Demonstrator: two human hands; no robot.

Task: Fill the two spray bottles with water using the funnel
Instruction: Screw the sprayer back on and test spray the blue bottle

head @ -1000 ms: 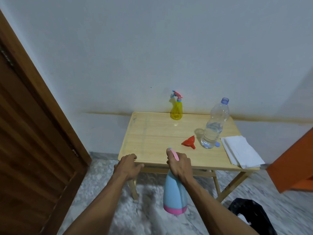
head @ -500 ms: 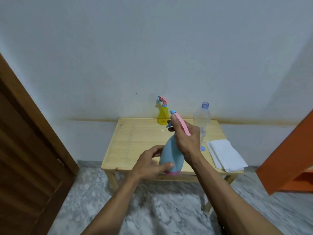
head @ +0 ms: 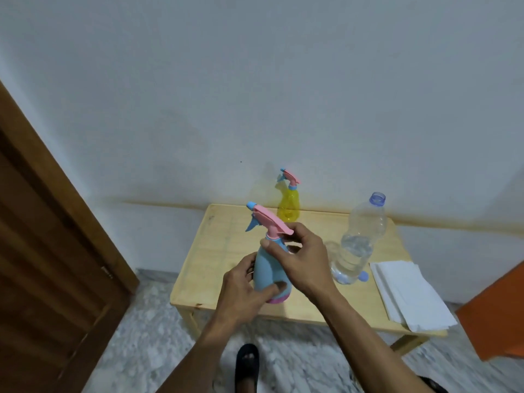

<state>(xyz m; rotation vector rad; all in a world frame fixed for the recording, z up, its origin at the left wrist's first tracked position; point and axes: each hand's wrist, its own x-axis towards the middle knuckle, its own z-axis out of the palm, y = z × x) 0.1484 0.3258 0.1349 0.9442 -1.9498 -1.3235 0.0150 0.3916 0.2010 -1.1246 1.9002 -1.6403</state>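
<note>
Blue spray bottle [head: 269, 268] upright — left hand [head: 243, 290], right hand [head: 300, 259] gripping

The near spray bottle [head: 270, 268] was pale blue with a pink base band and pink trigger head, the far one [head: 288, 207] clear yellow with a pink-and-blue head, the water bottle [head: 359, 242] colourless with a bluish neck, the table [head: 226, 251] light wood, the napkins [head: 408, 293] white, and the floor [head: 153, 344] grey-mottled marble.
</note>
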